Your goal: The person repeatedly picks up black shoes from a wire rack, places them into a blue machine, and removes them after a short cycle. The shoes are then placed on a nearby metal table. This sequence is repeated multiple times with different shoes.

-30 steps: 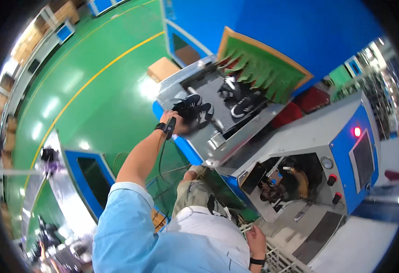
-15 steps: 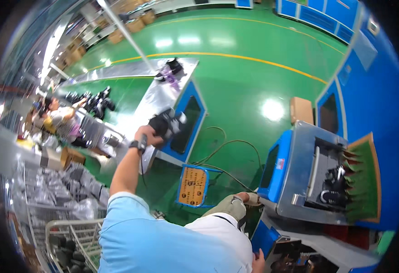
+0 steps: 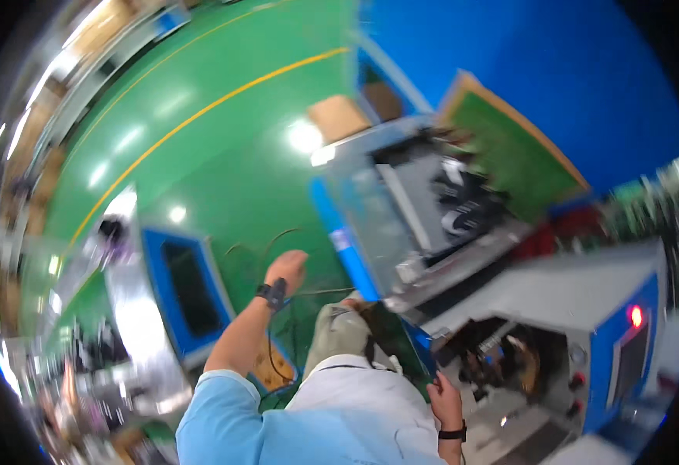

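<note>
My left hand [image 3: 287,270], with a dark watch on its wrist, hangs in mid-air over the green floor between the blue-sided bench and the grey machine. No object shows in it; motion smears its fingers. My right hand [image 3: 445,397], a black band at its wrist, is low at the right. Its bent fingers are at the lower end of a narrow blue panel [image 3: 422,347]; whether they grip it I cannot make out. Dark shoes [image 3: 467,209] with white parts lie on the bed of the grey machine [image 3: 370,232], beside its green flap curtain [image 3: 502,143].
Right of me stands a second machine [image 3: 541,298] with an open dark cavity and a red light. The metal-topped bench [image 3: 142,310] is at the left. A cardboard box [image 3: 339,118] sits beyond the grey machine; a stool [image 3: 274,364] and a hose [image 3: 316,292] are near my legs.
My view has swung right. The left hand, earlier at a dark shoe over the bench, has come away from it and shows no shoe. The right hand has come further into view.
</note>
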Demonstrator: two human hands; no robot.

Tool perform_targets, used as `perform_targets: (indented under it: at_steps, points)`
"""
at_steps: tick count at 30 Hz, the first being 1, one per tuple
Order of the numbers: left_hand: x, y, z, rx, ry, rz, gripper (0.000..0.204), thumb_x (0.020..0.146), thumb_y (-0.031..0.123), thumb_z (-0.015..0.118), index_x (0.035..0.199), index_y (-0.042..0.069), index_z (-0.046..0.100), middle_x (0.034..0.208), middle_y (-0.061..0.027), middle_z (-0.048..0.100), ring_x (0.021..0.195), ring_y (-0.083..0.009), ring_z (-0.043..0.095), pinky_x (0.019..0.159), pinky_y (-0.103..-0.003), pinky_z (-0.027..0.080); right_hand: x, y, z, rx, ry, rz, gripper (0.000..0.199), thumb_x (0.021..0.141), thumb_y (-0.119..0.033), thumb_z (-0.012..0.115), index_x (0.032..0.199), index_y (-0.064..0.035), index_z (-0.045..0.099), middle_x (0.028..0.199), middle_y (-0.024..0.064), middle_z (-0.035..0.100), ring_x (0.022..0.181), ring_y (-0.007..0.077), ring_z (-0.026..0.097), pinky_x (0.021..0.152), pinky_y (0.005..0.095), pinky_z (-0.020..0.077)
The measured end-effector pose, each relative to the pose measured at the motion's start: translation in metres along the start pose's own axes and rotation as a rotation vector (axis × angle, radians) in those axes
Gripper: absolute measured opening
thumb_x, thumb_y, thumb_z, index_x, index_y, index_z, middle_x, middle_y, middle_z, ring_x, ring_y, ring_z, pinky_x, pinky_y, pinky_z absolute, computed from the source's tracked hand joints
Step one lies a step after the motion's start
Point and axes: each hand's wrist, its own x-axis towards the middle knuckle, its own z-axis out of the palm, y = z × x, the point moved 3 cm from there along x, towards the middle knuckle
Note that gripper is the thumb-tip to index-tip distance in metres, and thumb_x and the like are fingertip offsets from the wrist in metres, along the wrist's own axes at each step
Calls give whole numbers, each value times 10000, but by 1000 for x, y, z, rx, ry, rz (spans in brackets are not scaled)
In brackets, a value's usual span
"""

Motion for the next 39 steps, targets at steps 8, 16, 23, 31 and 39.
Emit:
perform_targets:
  at_steps: [8, 16, 23, 31, 39]
  points:
    - [353, 281, 223, -543, -90, 146, 644, 803, 307, 801, 1345, -4, 649, 1261, -290, 700, 1199, -453, 668, 1037, -492, 534, -48, -1, -10, 219, 195, 511, 514, 989, -286, 713, 1430, -40, 618, 1092, 183, 781, 981, 332, 769, 823, 424, 592]
    - [378, 349, 274, -312, -139, -240, 832, 663, 465, 943, 1336, 58, 673, 1162, -187, 752, 1108, -324, 706, 1000, -428, 550, -111, 7, 77, 316, 163, 505, 553, 1029, -381, 670, 1461, -40, 617, 1196, 218, 751, 1069, 357, 732, 930, 468, 590]
    - [266, 303, 127, -1385, -626, -172, 425, 925, 135, 791, 1291, -30, 654, 1199, -67, 736, 1040, -165, 691, 884, -336, 568, -31, -78, -36, 947, 390, 50, 834, 1015, -323, 728, 1652, 10, 304, 1478, 215, 620, 1368, 302, 594, 1104, 434, 478]
    - [4, 460, 19, -1427, -1210, -276, 562, 912, 164, 813, 1412, 27, 597, 1284, -38, 690, 1125, -146, 653, 987, -319, 524, -17, -91, -131, 1277, 490, -572, 1028, 846, -57, 750, 1688, -22, 161, 1575, 143, 447, 1427, 275, 472, 1220, 408, 352]
    - [-62, 487, 22, -430, -540, 438, 490, 1029, 446, 545, 1045, -33, 643, 926, -283, 697, 939, -491, 684, 780, -539, 539, -103, -37, -121, 436, 815, -451, 1090, 734, -158, 848, 1649, 36, 288, 1469, 335, 551, 1370, 466, 559, 1129, 477, 457]
